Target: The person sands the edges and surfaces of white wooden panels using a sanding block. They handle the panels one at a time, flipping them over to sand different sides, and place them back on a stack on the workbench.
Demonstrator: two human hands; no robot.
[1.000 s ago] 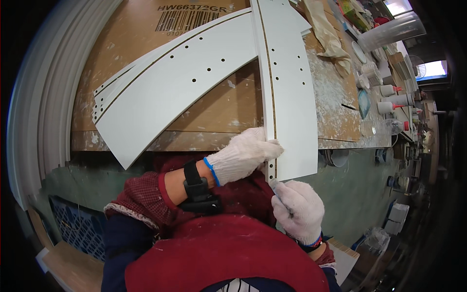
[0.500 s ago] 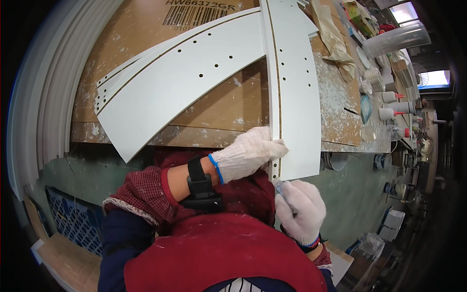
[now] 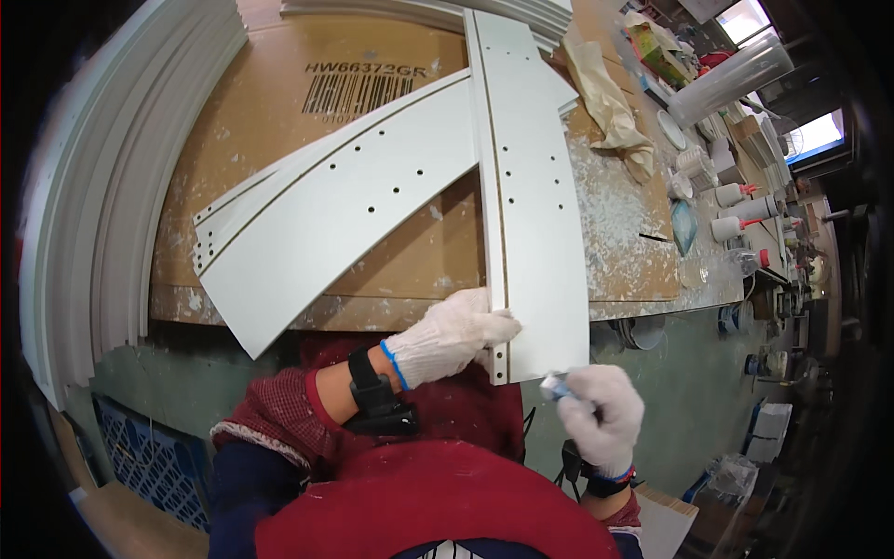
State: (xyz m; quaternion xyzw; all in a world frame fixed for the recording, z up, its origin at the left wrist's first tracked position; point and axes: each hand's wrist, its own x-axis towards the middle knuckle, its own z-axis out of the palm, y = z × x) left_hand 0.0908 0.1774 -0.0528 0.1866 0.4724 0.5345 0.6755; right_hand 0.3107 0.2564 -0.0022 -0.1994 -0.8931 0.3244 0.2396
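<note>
My left hand (image 3: 454,337), in a white knitted glove with blue trim, is closed around the left edge of a long white panel (image 3: 543,289). The panel has a dark groove along that edge and several drilled holes; its near end sticks out past the table. Gloved as well, my right hand (image 3: 603,410) pinches a small blue tool with a shiny tip (image 3: 555,386); its exact kind is too blurred to tell. The tip is close to the panel's near right corner; whether it touches cannot be made out. Another grooved white panel (image 3: 307,252) lies slanted to the left.
Brown cardboard (image 3: 261,93) covers the table beneath the panels. White strips (image 3: 121,186) stand stacked at far left. To the right are crumpled paper (image 3: 610,102), white bottles with red tips (image 3: 731,226) and a clear plastic bottle (image 3: 736,264). A blue crate (image 3: 154,447) sits below left.
My right hand with the tool has moved rightward from the panel's near left corner toward its right one. The panels, with my left hand, appear lower and slightly left in view.
</note>
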